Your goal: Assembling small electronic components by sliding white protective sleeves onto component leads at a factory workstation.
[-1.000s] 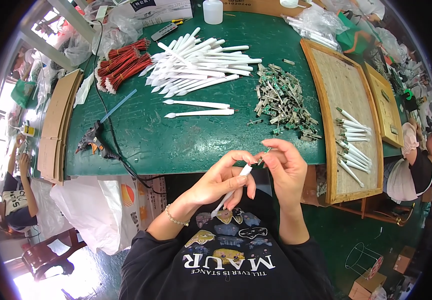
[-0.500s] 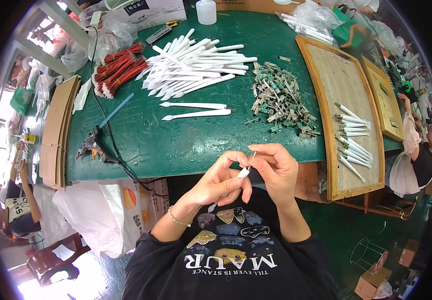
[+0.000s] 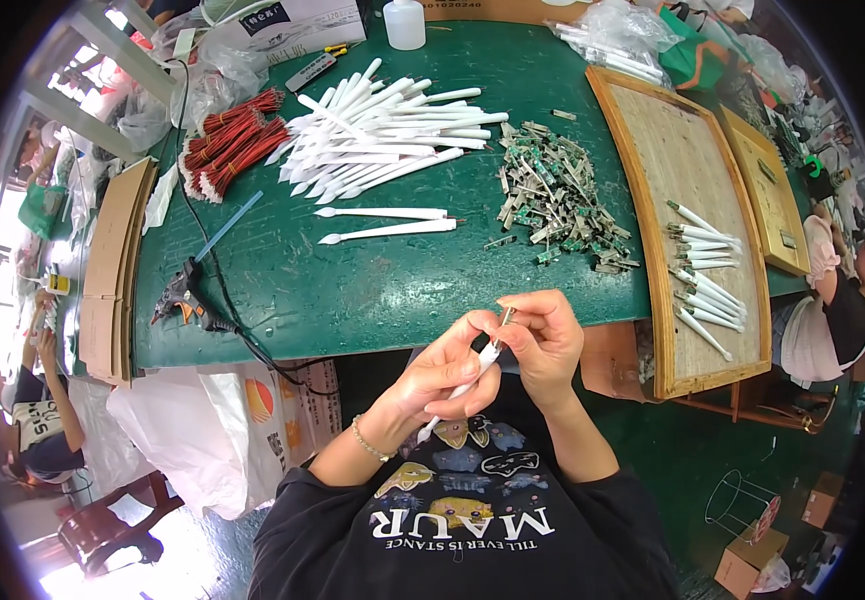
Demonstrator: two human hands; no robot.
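In front of my chest, below the table's near edge, my left hand (image 3: 445, 372) is closed round a slim white candle-shaped tube (image 3: 490, 354). Its flame-shaped tip points down toward my shirt. At the tube's upper end my right hand (image 3: 550, 345) pinches a small narrow circuit board (image 3: 506, 316); fingers partly cover where the two meet. Beyond my hands, two single white tubes (image 3: 390, 232) with reddish ends lie side by side on the green table (image 3: 383, 290). Behind them is a heap of similar tubes (image 3: 383, 135). A pile of small circuit boards (image 3: 563, 195) lies to its right.
Bundles of red wires (image 3: 238, 145) lie far left. A glue gun (image 3: 191, 298) with its black cord and a bluish stick (image 3: 231, 226) is nearer. On the right, a wood-framed tray (image 3: 643, 165) holds several finished-looking tubes (image 3: 708, 250). A white bottle (image 3: 406, 25) stands at the back. People sit at both sides.
The tube has turned in my left hand, so more of its length and its tip now show. The circuit board shows more clearly between my right fingertips.
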